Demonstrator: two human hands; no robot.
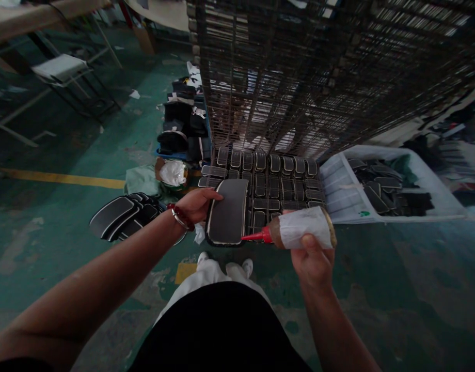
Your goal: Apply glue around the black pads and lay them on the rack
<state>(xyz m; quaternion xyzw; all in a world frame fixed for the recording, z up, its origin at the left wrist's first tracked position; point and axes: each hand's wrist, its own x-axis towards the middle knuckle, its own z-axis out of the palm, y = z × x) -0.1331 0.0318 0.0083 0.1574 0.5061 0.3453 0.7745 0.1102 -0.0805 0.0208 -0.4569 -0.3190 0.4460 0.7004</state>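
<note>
My left hand grips the left edge of a dark grey padded panel with a pale line along its border, thumb on top and the other fingers hidden beneath. In my right hand is a squeeze bottle wrapped in white, with a red nozzle pointing left. The nozzle tip is at the panel's lower right edge; whether it touches I cannot tell. Beneath and beyond the panel, several smaller dark pieces with pale borders lie in rows on a wire rack shelf.
Tall stacked wire racks rise ahead. At the right stands a white plastic bin with dark pieces inside. A pile of dark panels lies on the floor at left, near an open sack. A stool stands further back.
</note>
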